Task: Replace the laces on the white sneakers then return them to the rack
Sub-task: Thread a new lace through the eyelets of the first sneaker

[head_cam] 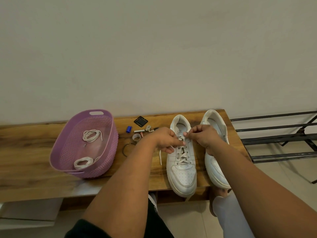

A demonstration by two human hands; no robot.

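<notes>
Two white sneakers stand side by side on the wooden bench (25, 152), toes toward me. The left sneaker (182, 176) carries a white lace (183, 156) crossed through its eyelets. My left hand (165, 140) pinches that lace at the upper eyelets, and a loose end hangs down on the shoe's left side. My right hand (204, 136) pinches the other end near the tongue. The right sneaker (215, 169) lies partly under my right forearm; its laces are hidden.
A purple plastic basket (103, 169) at the left holds two coiled white laces (91, 135). Small items lie behind the hands: a blue cap (129, 129), a black square (140, 120), a tape roll (136, 136), a beaded bracelet (125, 148). A black metal rack (277, 140) stands right of the bench.
</notes>
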